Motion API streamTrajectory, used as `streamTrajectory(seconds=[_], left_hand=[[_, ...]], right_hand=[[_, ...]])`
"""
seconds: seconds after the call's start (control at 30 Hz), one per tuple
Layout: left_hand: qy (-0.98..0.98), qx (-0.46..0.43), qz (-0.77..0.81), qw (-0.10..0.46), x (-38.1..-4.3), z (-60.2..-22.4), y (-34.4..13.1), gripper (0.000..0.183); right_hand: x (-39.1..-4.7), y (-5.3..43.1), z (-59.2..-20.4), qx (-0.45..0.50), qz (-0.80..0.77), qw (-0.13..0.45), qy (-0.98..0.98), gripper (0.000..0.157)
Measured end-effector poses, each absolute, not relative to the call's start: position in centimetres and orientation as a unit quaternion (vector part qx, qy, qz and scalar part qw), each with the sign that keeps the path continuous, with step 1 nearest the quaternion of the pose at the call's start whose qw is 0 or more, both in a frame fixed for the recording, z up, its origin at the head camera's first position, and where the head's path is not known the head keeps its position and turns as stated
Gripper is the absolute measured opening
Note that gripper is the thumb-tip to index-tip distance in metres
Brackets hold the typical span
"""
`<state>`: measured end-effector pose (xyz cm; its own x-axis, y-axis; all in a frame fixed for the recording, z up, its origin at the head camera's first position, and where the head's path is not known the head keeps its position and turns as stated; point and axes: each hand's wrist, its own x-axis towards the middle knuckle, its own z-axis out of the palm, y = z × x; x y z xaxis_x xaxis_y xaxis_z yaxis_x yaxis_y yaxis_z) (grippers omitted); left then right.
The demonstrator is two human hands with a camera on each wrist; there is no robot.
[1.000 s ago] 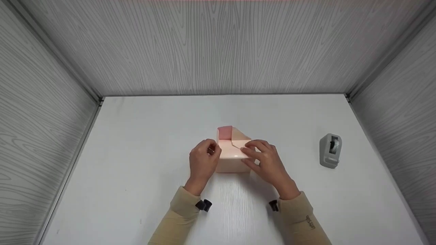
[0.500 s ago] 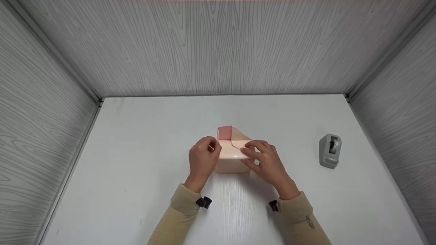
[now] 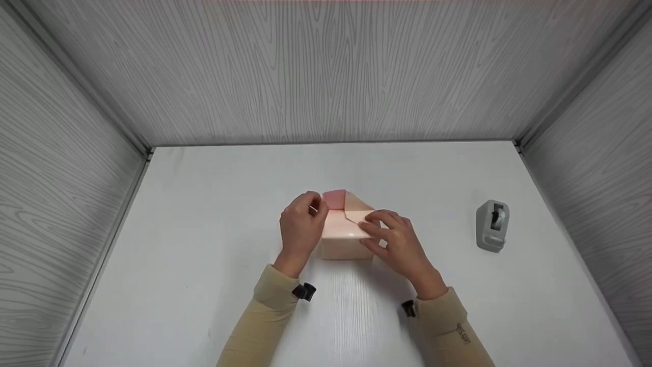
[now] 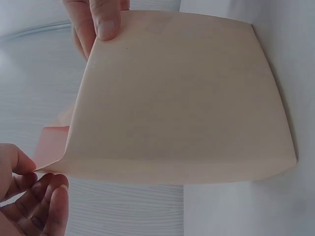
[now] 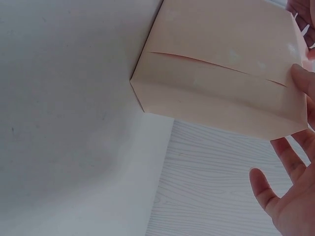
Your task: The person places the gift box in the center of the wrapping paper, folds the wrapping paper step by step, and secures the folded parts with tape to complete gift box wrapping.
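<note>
A box-shaped parcel of pale peach paper stands on the table in front of me. Its top end is partly folded, and a pink inner side shows at the far left corner. My left hand pinches the paper at that corner; in the left wrist view the thin edge sits between its fingertips. On the right edge, my right hand grips the parcel, thumb on the near face and fingers over the folded flap. A long seam in the paper runs along one side in the right wrist view.
A grey tape dispenser with a roll in it stands at the right of the white table. Grey wood-grain panels enclose the table at the back and on both sides.
My left hand has slid away from me along the parcel's left edge to the far corner. The parcel has shifted very slightly left, and my right hand stays almost where it was.
</note>
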<state>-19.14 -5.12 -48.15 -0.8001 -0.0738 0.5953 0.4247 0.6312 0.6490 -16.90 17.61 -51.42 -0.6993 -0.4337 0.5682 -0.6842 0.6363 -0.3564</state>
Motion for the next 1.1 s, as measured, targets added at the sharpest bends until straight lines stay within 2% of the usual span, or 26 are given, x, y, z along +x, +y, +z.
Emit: streamTrajectory(seconds=[0.23, 0.73, 1.1], left_hand=[[-0.853, -0.106, -0.418, 0.295, -19.2, -47.9, -5.0, 0.006], [-0.849, -0.107, -0.431, 0.286, -16.5, -50.6, -5.1, 0.003], [-0.854, -0.200, -0.363, 0.314, -16.9, -50.8, -4.6, 0.006]], right_hand=[[-16.8, 17.7, -51.4, 0.314, 0.285, 0.219, -0.879, 0.030], [-16.7, 17.7, -51.6, 0.312, 0.283, 0.223, -0.879, 0.029], [-16.8, 17.7, -51.6, 0.314, 0.280, 0.220, -0.880, 0.029]])
